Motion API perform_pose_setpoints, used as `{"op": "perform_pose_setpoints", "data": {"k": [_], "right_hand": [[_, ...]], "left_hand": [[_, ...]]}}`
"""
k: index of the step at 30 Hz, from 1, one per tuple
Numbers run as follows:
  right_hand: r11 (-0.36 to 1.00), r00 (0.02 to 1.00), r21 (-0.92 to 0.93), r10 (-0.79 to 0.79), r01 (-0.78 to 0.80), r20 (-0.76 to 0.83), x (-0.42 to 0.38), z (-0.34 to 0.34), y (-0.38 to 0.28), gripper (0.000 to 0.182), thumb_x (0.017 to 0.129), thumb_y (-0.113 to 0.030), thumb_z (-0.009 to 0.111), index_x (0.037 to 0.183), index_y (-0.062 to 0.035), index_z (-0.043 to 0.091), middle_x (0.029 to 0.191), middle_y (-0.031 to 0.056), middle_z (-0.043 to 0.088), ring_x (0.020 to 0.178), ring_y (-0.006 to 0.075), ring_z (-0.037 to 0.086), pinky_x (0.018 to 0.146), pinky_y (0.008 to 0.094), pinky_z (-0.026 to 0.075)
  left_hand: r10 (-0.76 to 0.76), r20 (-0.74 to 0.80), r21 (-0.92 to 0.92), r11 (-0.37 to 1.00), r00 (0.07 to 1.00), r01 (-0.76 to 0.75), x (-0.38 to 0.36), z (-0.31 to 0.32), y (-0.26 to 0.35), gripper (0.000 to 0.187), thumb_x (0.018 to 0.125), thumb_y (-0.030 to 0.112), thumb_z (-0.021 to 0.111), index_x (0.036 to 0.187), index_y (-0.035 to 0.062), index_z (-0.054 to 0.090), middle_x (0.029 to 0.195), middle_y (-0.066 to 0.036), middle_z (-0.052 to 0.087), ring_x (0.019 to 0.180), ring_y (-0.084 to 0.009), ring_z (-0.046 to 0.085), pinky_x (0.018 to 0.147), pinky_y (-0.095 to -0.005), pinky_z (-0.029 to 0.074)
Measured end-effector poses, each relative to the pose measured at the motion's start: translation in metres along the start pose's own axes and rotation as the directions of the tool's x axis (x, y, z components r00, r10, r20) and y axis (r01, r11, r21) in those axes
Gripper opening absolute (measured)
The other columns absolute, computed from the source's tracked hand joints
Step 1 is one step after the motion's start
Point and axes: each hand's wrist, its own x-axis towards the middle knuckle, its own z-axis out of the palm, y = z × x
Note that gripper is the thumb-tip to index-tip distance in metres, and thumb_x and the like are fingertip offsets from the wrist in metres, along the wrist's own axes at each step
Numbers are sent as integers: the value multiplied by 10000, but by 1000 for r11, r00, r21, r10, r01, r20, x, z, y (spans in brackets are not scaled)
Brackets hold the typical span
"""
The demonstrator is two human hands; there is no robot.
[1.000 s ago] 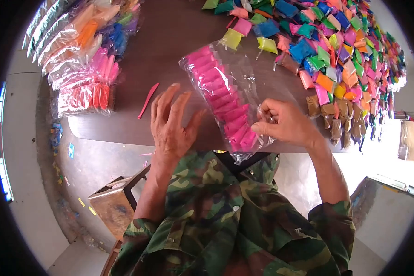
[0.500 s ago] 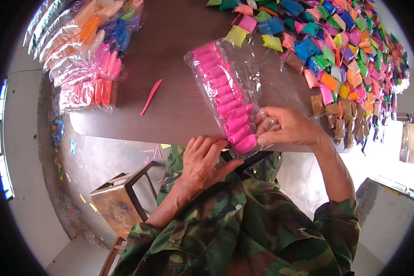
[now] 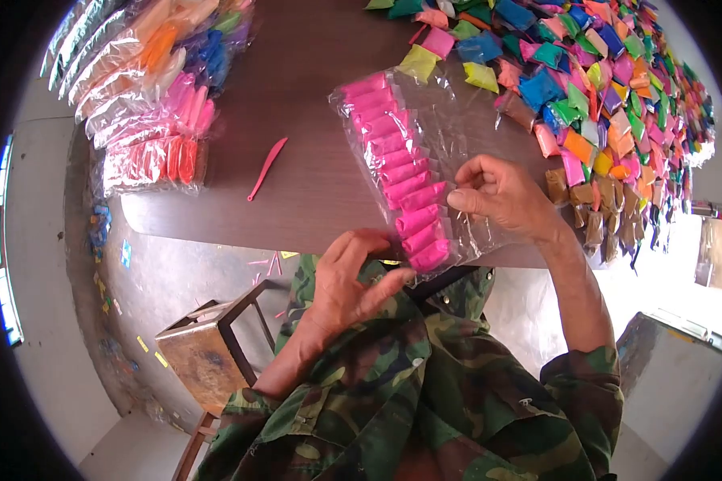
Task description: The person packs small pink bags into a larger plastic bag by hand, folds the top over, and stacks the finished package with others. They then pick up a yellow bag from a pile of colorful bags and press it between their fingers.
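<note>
A clear plastic bag [image 3: 401,172] lies slanted near the table's front edge, with a column of several bright pink packets inside. My left hand [image 3: 353,276] is beside its lower left end, thumb and fingers apart, holding nothing. Over the bag's loose right side is my right hand [image 3: 505,196], its fingers curled with thumb and forefinger apart; no plastic shows pinched between them. A pink plastic knife [image 3: 267,168] lies by itself left of the bag.
Bagged coloured plastic pieces [image 3: 156,104] are stacked at the table's left. A large heap of small coloured packets [image 3: 602,88] covers the right side. Below the table's front edge [image 3: 217,240] stands a worn stool [image 3: 204,353]; scraps lie on the floor.
My right hand has moved up and loosened its fingers from the plastic. My left hand has spread its thumb from its fingers. The bag has shifted slightly right.
</note>
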Motion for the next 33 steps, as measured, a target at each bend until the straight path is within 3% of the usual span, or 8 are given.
{"op": "perform_pose_setpoints", "data": {"k": [3,6,9,12,15,24,30,33], "right_hand": [[997,998,36,-61,62,-33,2,10,2,490,958,-316,857,1223,48,663,1090,104,763,967,128,725,839,277,585],[995,999,104,-5,1,36,-4,16,-11,472,984,-302,830,1245,49,653,1096,113,762,996,142,731,863,286,592],[993,998,120,-25,18,52,-3,23,-10,480,991,-298,823,1274,46,646,1100,114,764,1020,148,732,869,286,590],[990,996,137,7,-20,92,0,21,-8,485,992,-308,824,1281,37,647,1106,112,761,1042,145,728,879,285,587],[984,998,168,-62,64,-17,4,21,2,477,1007,-292,809,1307,40,645,1118,101,765,1054,135,725,887,284,584],[970,987,241,-81,45,142,6,24,-4,475,1077,-251,708,1449,26,605,1276,51,692,1086,99,665,917,290,568],[928,983,337,-116,158,-141,16,26,-10,614,1046,-349,755,1485,44,582,1309,83,709,1155,124,666,955,292,555],[941,998,339,-26,6,55,22,27,-13,640,1057,-375,736,1510,41,561,1312,89,701,1151,131,665,953,297,557]], "left_hand": [[-337,-54,-84,940,940,332,5,-5,9,584,905,241,878,1357,-31,626,1098,-166,736,937,-218,742,787,-344,594],[-425,-74,-189,894,902,405,12,-5,15,651,956,213,819,1486,-47,545,1086,-160,734,917,-175,742,775,-317,603],[-342,-56,-187,926,938,327,10,-2,3,688,923,176,848,1488,-71,543,1374,-219,645,993,-229,752,782,-330,625],[-236,-14,-105,967,972,233,12,-3,-1,694,928,182,846,1493,-83,541,1443,-239,611,1014,-231,752,792,-331,625],[-328,-20,-192,928,945,318,15,-6,7,712,927,201,854,1501,-82,541,1467,-238,604,1032,-237,749,798,-332,623],[-249,-16,-133,960,968,245,12,-4,-3,744,922,230,860,1515,-75,531,1471,-236,603,1043,-231,751,802,-331,623],[-307,-19,-150,942,952,301,16,-8,4,779,913,257,870,1530,-65,521,1479,-231,598,1028,-234,754,761,-327,623],[-317,24,-206,927,948,315,16,-10,3,776,943,207,833,1567,-77,469,1441,-244,607,1043,-229,741,778,-311,606]]}}
